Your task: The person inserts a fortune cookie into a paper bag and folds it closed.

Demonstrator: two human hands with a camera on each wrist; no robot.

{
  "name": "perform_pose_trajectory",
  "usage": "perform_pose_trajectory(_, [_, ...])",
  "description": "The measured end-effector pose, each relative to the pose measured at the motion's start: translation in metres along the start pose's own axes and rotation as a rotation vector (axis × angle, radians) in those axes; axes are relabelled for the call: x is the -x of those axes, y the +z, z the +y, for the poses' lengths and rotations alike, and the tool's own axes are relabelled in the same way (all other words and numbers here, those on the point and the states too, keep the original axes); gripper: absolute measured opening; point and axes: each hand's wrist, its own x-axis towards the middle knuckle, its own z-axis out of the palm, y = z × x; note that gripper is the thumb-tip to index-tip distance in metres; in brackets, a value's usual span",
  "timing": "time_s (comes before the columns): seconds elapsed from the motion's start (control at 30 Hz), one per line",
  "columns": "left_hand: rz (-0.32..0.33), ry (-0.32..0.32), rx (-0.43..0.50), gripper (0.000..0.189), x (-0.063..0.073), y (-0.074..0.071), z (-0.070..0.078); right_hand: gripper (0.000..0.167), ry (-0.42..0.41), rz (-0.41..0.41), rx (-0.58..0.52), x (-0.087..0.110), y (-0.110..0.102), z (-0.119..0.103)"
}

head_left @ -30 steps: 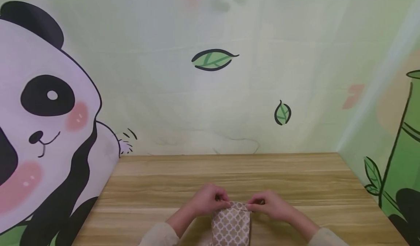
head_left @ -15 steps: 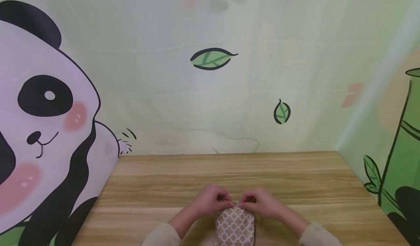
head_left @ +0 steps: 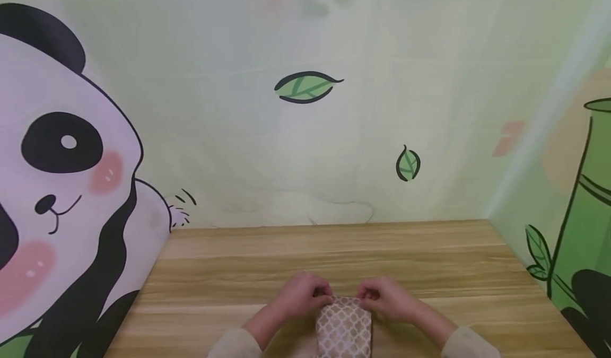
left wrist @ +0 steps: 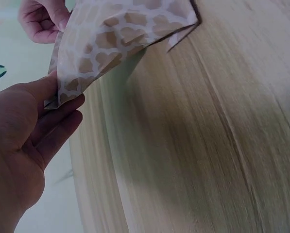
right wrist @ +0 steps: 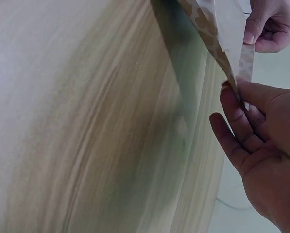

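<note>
A brown paper bag (head_left: 343,330) with a white lattice print stands at the front middle of the table, its lower part cut off by the head view's bottom edge. My left hand (head_left: 302,295) pinches the left end of its top edge between thumb and fingers. At the opposite end, my right hand (head_left: 392,299) pinches the same edge. A narrow strip along the top is folded over, seen in the left wrist view on the bag (left wrist: 106,48). From the right wrist, the bag's side (right wrist: 203,24) slants down to my right fingertips. What the bag contains is hidden.
The wood-grain table (head_left: 215,273) reaches back to a pale green wall cloth (head_left: 229,135). Printed on the cloth are a panda (head_left: 67,188), leaves and a green bamboo stalk (head_left: 582,230). Light sleeves cover both forearms.
My hands came closer together along the bag's top edge, then moved slightly apart again. The bag sits a little further right in the head view. Both hands still pinch it.
</note>
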Motion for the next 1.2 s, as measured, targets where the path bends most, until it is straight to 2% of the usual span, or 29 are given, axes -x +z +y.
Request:
perform_pose_trajectory(0.23, [-0.014, 0.069, -0.149, 0.006, -0.004, 0.001, -0.004, 0.008, -0.07, 0.015, 0.112, 0.001, -0.002, 0.004])
perform_pose_trajectory(0.4, [-0.022, 0.153, -0.322, 0.01, -0.001, 0.004, -0.004, 0.011, -0.196, 0.063, 0.289, 0.001, 0.002, 0.007])
perform_pose_trajectory(0.47, [-0.02, 0.159, -0.363, 0.01, 0.0, 0.006, -0.004, 0.011, -0.24, 0.078, 0.36, 0.0, 0.003, 0.009])
perform_pose_trajectory(0.6, [-0.033, 0.123, -0.398, 0.007, 0.002, 0.009, -0.004, 0.011, -0.262, 0.078, 0.426, -0.002, 0.005, 0.012])
perform_pose_trajectory(0.73, [-0.035, 0.087, -0.435, 0.005, 0.003, 0.011, -0.006, 0.009, -0.214, 0.059, 0.437, -0.005, 0.005, 0.01])
perform_pose_trajectory(0.9, [-0.011, 0.075, -0.472, 0.007, 0.001, 0.014, -0.011, 0.009, -0.159, 0.039, 0.452, -0.007, 0.004, 0.011])
perform_pose_trajectory(1.0, [0.005, 0.064, -0.451, 0.007, 0.0, 0.015, -0.014, 0.009, -0.154, 0.043, 0.472, -0.008, 0.004, 0.011])
perform_pose_trajectory(1.2, [0.025, -0.001, -0.361, 0.007, 0.0, 0.016, -0.019, 0.009, -0.126, 0.046, 0.464, -0.009, 0.004, 0.011])
